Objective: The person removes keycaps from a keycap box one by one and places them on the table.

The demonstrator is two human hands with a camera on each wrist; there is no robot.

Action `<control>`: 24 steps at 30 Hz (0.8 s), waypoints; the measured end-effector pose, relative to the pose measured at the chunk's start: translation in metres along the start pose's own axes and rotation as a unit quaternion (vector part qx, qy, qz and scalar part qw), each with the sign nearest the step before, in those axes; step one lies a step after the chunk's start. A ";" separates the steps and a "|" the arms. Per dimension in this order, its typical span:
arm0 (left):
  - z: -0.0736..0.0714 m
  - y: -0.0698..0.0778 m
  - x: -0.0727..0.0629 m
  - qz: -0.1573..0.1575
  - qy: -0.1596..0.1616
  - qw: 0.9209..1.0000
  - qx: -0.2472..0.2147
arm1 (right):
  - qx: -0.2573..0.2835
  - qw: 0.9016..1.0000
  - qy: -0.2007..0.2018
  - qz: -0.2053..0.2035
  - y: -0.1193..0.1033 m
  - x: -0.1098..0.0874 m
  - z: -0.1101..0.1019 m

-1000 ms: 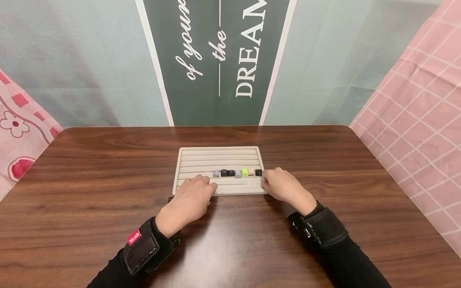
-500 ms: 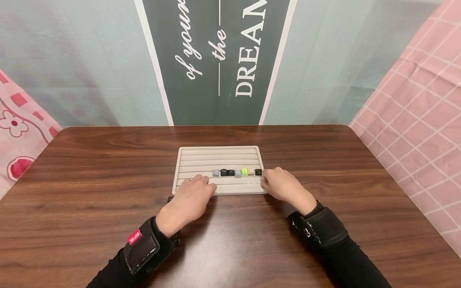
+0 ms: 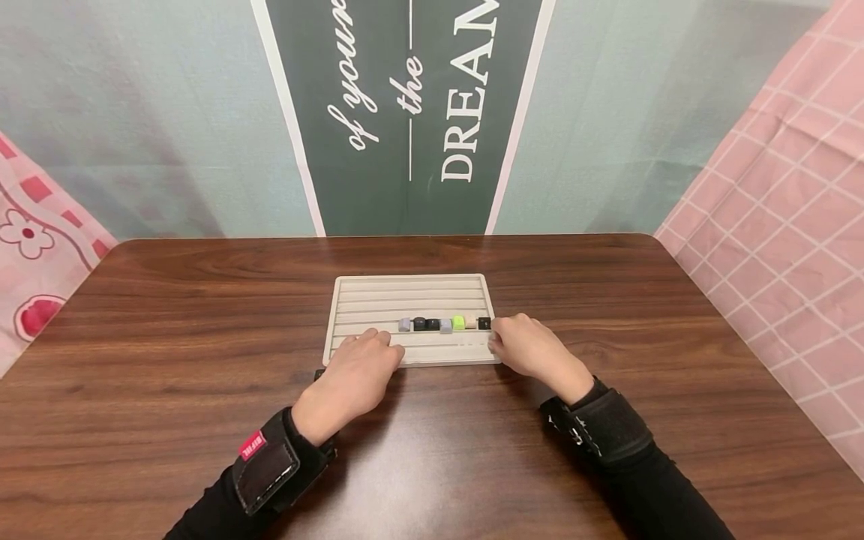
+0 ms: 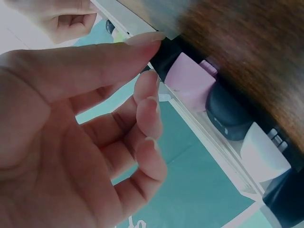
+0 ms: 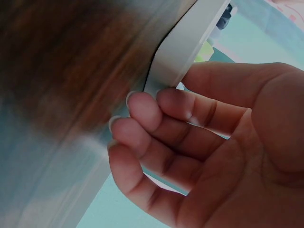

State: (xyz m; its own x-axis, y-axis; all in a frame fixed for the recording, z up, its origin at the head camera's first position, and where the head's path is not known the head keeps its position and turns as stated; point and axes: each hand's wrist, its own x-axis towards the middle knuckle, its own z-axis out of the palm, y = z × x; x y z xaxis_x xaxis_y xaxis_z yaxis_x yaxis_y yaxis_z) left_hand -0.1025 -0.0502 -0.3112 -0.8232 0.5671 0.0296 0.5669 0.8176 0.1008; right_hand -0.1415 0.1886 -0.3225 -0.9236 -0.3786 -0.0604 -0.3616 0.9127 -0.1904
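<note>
A white ridged tray [image 3: 405, 289] lies on the table. Several keycaps line one of its grooves, including a lime one [image 3: 458, 322], a cream one [image 3: 471, 322] and pale grey-lilac ones. At the tray's front left is my left hand [image 3: 358, 371], its thumb and forefinger tips pinching a black keycap [image 4: 166, 56]. Beside that, in the left wrist view, stand a lilac keycap [image 4: 190, 83], a dark keycap [image 4: 228, 111] and a white keycap [image 4: 263, 154] along the tray's edge. My right hand [image 3: 533, 349] pinches the tray's front right corner, other fingers curled below.
The brown wooden table [image 3: 607, 315] stretches around the tray. Behind it hangs a grey-green cloth [image 3: 236, 150] with white lettering. A pink checked cloth [image 3: 796, 187] is on the right, a pink patterned one [image 3: 34, 247] on the left.
My left hand has shifted very slightly to the left. The right hand, the tray and the row of keycaps stay where they were.
</note>
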 end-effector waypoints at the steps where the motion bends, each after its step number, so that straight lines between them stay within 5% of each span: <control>1: 0.000 0.000 0.000 0.000 0.000 1.000 0.000 | 0.000 1.000 0.000 0.001 0.000 0.000 0.000; 24: -0.009 -0.001 -0.003 -0.019 0.000 1.000 0.009 | -0.005 1.000 0.006 0.000 0.001 -0.001 0.002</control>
State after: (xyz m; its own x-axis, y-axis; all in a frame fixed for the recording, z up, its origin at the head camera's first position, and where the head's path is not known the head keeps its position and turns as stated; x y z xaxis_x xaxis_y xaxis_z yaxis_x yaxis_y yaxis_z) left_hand -0.1008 -0.0538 -0.3022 -0.8436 0.5363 0.0269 0.5365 0.8397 0.0835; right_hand -0.1405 0.1901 -0.3246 -0.9253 -0.3761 -0.0488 -0.3621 0.9143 -0.1813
